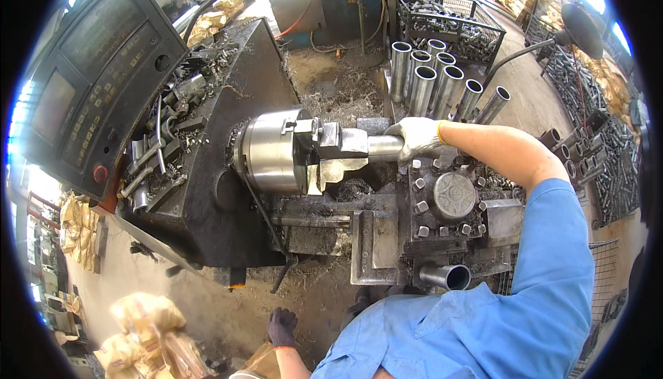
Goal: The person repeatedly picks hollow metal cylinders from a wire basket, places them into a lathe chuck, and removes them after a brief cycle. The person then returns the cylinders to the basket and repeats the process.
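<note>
My right hand (418,137), in a white glove, is wrapped round a metal tube (384,146) that lies level in line with the lathe chuck (275,150). The tube's left end reaches the chuck's jaws (338,140); whether they grip it cannot be seen. Just below this hand stands the square tool post (453,198) with several bolts. My left hand (282,326), in a dark glove, is low at the near side, its fingers curled with nothing visible in them. Nearer my body, a short steel tube (446,277) lies beside the tool post.
A control panel (90,82) rises at the left, beside a machine top littered with metal pieces (162,148). Several upright steel tubes (423,89) stand behind the lathe. A lamp (581,31) leans in from the right. Filled sacks (148,331) lie on the floor at lower left.
</note>
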Tool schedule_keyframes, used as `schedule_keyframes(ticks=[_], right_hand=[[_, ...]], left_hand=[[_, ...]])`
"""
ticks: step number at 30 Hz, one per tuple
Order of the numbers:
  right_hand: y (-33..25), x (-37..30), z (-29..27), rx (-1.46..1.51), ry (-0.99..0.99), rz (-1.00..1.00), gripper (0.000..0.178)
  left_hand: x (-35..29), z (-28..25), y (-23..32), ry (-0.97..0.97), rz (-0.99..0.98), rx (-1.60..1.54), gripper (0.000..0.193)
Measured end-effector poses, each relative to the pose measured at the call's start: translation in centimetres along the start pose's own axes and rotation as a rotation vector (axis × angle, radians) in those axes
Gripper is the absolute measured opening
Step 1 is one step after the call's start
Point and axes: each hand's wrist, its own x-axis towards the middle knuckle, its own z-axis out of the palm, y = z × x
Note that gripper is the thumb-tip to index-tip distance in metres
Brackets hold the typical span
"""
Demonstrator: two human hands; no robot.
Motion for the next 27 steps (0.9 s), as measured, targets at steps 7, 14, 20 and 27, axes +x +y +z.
schedule_keyframes(ticks=[7,14,20,27], right_hand=[[-0.7,0.7,1.8,-0.057,0.129,-0.038,0.091],[-0.9,2.6,2.1,-0.129,-0.024,0.024,0.089],[-3.9,1.9,1.0,-0.205,0.016,-0.064,0.087],[-4.2,1.4,1.2,-0.291,-0.018,0.131,0.055]], left_hand=[[4.1,-2.0,1.5,-0.21,0.133,0.006,0.011],[3.7,2.1,6.0,0.02,0.347,0.171,0.027],[3.1,4.6,7.7,0.008,0.401,0.222,0.028],[3.3,3.6,9.6,0.082,0.416,-0.036,0.041]])
